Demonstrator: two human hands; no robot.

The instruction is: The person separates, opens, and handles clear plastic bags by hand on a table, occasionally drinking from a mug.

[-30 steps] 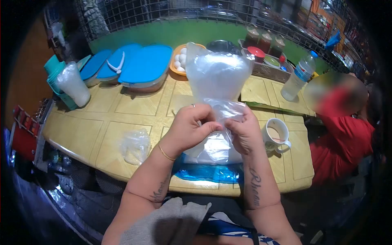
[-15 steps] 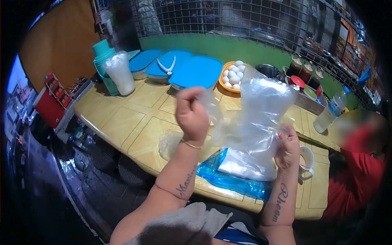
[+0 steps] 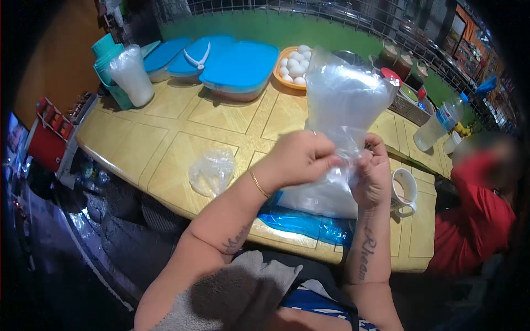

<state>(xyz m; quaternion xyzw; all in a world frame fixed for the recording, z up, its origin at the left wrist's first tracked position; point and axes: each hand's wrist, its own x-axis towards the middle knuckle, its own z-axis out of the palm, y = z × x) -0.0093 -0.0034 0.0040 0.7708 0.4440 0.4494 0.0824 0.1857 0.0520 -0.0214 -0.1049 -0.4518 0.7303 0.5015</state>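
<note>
My left hand (image 3: pixel 305 158) and my right hand (image 3: pixel 372 174) meet over the near part of the table, both closed on clear plastic bags (image 3: pixel 350 99). The bags stand up between my hands as a shiny bundle, flaring wide at the top and gathered where the fingers pinch. Beneath them lies a blue plastic wrapper (image 3: pixel 309 225) with more clear plastic on it. Left of my left forearm, a crumpled clear bag (image 3: pixel 212 172) rests on the table. A mug (image 3: pixel 404 190) with a light brown drink stands just right of my right hand.
Along the back of the table (image 3: pixel 165 132) are blue-lidded containers (image 3: pixel 240 69), an orange bowl of eggs (image 3: pixel 295 67) and a teal jug (image 3: pixel 110 71) beside stacked plastic cups (image 3: pixel 131 77). A water bottle (image 3: pixel 440 124) stands at right, near a person in red (image 3: pixel 469 226).
My left hand has come down and right, from holding a loose piece of plastic out to the left, to meet my right hand at the bags. The camera view has shifted.
</note>
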